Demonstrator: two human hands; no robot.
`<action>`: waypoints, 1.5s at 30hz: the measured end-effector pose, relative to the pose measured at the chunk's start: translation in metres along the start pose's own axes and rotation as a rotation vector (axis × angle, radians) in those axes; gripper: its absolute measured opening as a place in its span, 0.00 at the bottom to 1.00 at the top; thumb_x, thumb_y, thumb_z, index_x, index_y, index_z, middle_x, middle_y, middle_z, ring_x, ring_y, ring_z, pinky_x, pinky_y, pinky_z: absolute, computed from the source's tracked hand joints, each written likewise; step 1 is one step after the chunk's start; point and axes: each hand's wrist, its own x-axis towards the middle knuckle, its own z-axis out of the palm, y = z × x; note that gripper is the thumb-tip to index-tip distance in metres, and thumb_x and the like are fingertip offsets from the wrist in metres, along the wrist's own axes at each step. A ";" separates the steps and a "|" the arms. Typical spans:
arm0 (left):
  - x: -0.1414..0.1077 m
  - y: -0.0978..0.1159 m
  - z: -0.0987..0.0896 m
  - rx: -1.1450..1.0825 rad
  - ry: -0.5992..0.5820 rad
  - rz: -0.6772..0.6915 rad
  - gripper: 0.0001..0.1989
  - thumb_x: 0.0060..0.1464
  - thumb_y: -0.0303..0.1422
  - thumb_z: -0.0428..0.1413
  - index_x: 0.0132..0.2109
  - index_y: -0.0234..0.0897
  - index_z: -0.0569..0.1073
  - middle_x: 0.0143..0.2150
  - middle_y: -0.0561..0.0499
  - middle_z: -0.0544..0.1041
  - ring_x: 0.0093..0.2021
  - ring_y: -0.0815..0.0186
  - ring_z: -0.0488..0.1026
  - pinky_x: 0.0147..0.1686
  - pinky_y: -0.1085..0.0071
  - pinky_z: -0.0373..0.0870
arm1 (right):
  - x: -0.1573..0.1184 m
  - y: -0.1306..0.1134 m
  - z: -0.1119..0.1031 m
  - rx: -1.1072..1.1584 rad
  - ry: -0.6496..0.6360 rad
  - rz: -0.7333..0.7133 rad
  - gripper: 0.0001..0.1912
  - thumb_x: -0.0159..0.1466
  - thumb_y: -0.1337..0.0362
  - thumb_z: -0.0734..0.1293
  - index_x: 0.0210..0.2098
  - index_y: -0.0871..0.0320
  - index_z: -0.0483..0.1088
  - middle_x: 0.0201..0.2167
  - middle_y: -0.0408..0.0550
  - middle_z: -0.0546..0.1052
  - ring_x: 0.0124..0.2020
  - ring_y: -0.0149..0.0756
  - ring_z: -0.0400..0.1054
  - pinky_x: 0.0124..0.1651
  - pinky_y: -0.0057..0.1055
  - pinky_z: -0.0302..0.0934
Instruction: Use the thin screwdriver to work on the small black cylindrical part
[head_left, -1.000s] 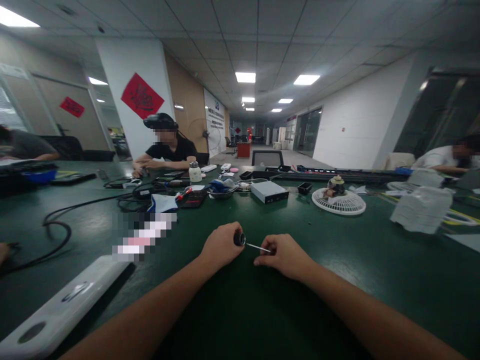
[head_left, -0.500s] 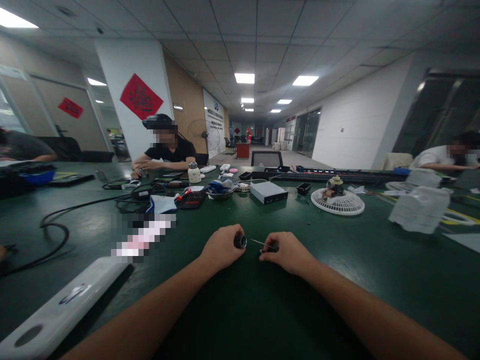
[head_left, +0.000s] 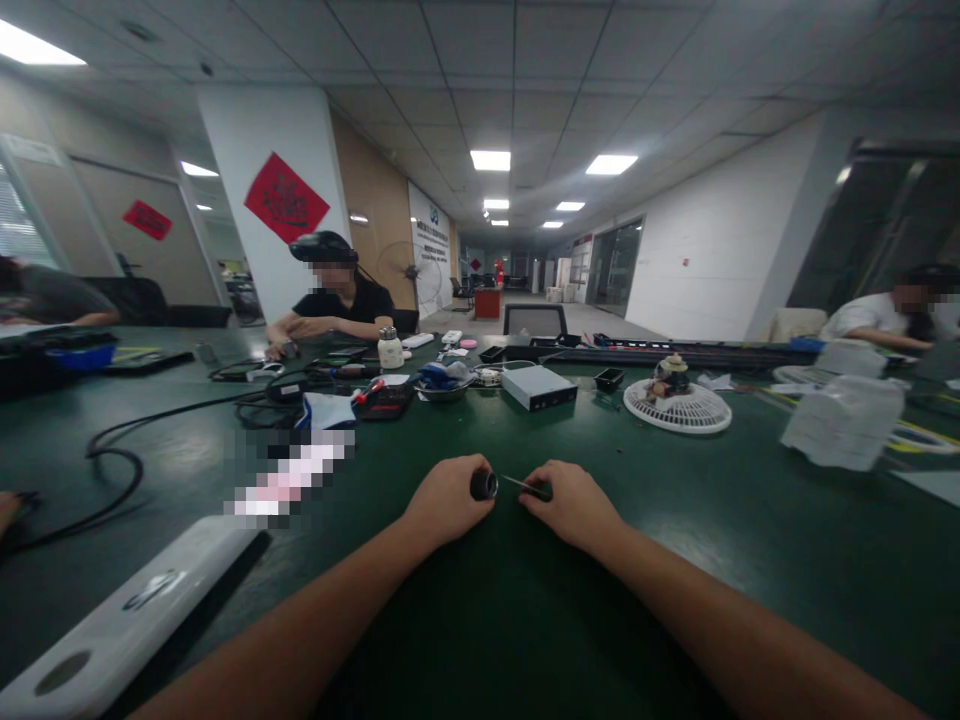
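Over the green table, my left hand (head_left: 448, 500) is closed around a short black cylinder (head_left: 484, 486). The cylinder's round end, with a paler rim, faces right; the rest is hidden by my fingers. Just across from it, my right hand (head_left: 574, 503) pinches a thin pointed metal tool (head_left: 521, 485), its dark rear part mostly covered by the fingers. Its exact kind is too small to make out. The tool's tip points left at the cylinder's rim, with a narrow gap showing between them.
A grey metal box (head_left: 538, 386) and a white fan grille with a motor (head_left: 677, 405) lie beyond my hands. A long white device (head_left: 142, 610) is at left, near black cables (head_left: 139, 465). Clear plastic packaging (head_left: 844, 425) stands at right. Other people sit around the table.
The right hand has turned slightly, and its fingers have drawn closer together on the tool. The left hand and cylinder sit marginally further right; the gap to the tip is narrower.
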 end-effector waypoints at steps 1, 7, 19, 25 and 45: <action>0.000 0.000 0.000 -0.007 -0.001 0.000 0.08 0.49 0.33 0.59 0.39 0.40 0.75 0.39 0.51 0.78 0.41 0.61 0.75 0.37 0.69 0.66 | 0.000 -0.001 0.000 0.015 0.007 0.000 0.07 0.60 0.61 0.69 0.36 0.55 0.80 0.36 0.49 0.79 0.39 0.42 0.72 0.42 0.35 0.60; -0.001 0.000 0.002 -0.103 -0.004 0.016 0.13 0.48 0.33 0.60 0.43 0.40 0.72 0.40 0.51 0.78 0.41 0.62 0.75 0.39 0.69 0.67 | -0.001 -0.009 0.000 0.154 0.029 0.003 0.11 0.65 0.61 0.64 0.40 0.56 0.78 0.36 0.47 0.80 0.36 0.38 0.73 0.38 0.31 0.61; -0.007 0.011 -0.001 -0.067 -0.041 0.063 0.13 0.48 0.37 0.61 0.41 0.39 0.72 0.39 0.49 0.77 0.39 0.61 0.73 0.36 0.70 0.64 | -0.005 -0.011 0.016 0.362 -0.018 0.037 0.09 0.61 0.66 0.68 0.42 0.57 0.76 0.33 0.44 0.80 0.32 0.34 0.74 0.32 0.26 0.63; -0.007 0.010 0.002 -0.051 -0.024 0.067 0.14 0.49 0.39 0.61 0.42 0.39 0.73 0.39 0.49 0.77 0.39 0.61 0.73 0.36 0.69 0.64 | -0.007 -0.017 0.008 0.341 0.015 0.038 0.08 0.59 0.65 0.70 0.38 0.56 0.79 0.32 0.45 0.79 0.27 0.33 0.71 0.30 0.27 0.62; -0.006 0.011 0.001 -0.104 -0.068 0.111 0.16 0.49 0.43 0.62 0.42 0.39 0.75 0.40 0.50 0.78 0.41 0.61 0.73 0.40 0.68 0.67 | -0.010 -0.021 -0.001 0.156 0.106 -0.038 0.06 0.60 0.64 0.69 0.33 0.56 0.80 0.33 0.46 0.80 0.36 0.37 0.72 0.38 0.30 0.61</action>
